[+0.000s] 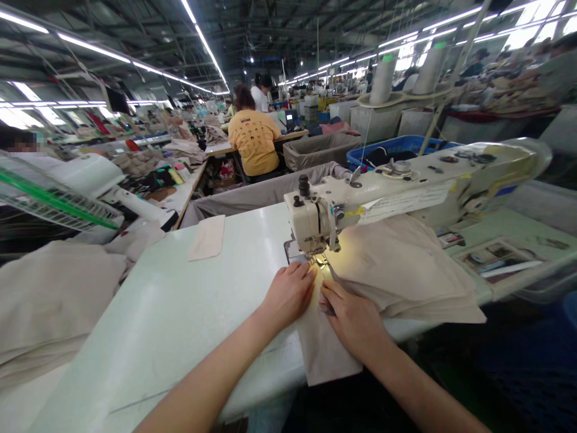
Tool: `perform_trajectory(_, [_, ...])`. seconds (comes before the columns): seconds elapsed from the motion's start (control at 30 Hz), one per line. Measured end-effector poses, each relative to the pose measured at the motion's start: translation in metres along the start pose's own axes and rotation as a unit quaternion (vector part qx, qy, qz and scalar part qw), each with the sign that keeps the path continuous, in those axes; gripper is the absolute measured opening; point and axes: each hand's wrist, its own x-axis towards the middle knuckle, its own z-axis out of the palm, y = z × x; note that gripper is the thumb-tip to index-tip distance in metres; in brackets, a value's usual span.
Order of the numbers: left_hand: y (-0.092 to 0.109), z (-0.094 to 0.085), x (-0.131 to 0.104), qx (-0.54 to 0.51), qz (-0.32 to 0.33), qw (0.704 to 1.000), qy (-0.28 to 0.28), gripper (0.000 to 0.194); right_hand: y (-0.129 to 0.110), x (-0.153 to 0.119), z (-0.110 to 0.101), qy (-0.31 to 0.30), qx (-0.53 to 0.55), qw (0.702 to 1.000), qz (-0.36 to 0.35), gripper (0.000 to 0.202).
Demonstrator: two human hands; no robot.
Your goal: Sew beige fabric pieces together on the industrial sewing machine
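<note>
A beige fabric piece (329, 352) runs under the needle area of a white sewing machine (311, 222) and hangs over the table's front edge. Just before the lit presser foot (321, 261), my left hand (291, 293) has its bent fingers together on the left edge of this fabric. My right hand (354, 316) grips the fabric's right side, thumb and fingers closed. A small dark object (326, 305) shows beneath the right fingers; its kind is unclear. To the right, a stack of beige fabric pieces (396, 264) lies under the machine arm.
A small beige fabric patch (207, 238) lies on the pale green table (216, 300). More cloth (54, 294) is piled at left, below a fan (90, 186). Thread cones (384, 78) stand behind the machine. A person in a yellow shirt (253, 141) sits ahead, near a blue basket (396, 147).
</note>
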Motion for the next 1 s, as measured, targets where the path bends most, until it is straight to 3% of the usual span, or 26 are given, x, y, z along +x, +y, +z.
perform_trajectory(0.2, [-0.004, -0.003, 0.003, 0.015, -0.005, 1.000, -0.007, 0.024, 0.000, 0.006, -0.002, -0.002, -0.008, 1.000, -0.004, 0.030])
perform_trajectory(0.4, [0.027, -0.006, -0.023, -0.029, 0.065, 0.997, -0.023, 0.014, 0.005, -0.019, 0.002, 0.016, -0.009, 1.000, -0.014, 0.036])
perform_trajectory(0.53, [0.039, -0.004, -0.036, -0.044, 0.064, 0.997, -0.005, 0.019, 0.008, -0.033, 0.008, 0.032, -0.014, 0.999, -0.033, 0.037])
perform_trajectory(0.87, [0.002, 0.004, -0.010, -0.050, 0.049, 0.997, 0.032, 0.016, 0.001, 0.011, -0.001, 0.022, -0.009, 1.000, -0.011, 0.020])
perform_trajectory(1.0, [-0.008, 0.006, -0.004, -0.057, 0.042, 0.996, 0.049, 0.017, 0.003, 0.013, 0.004, 0.072, -0.002, 0.997, -0.016, 0.020])
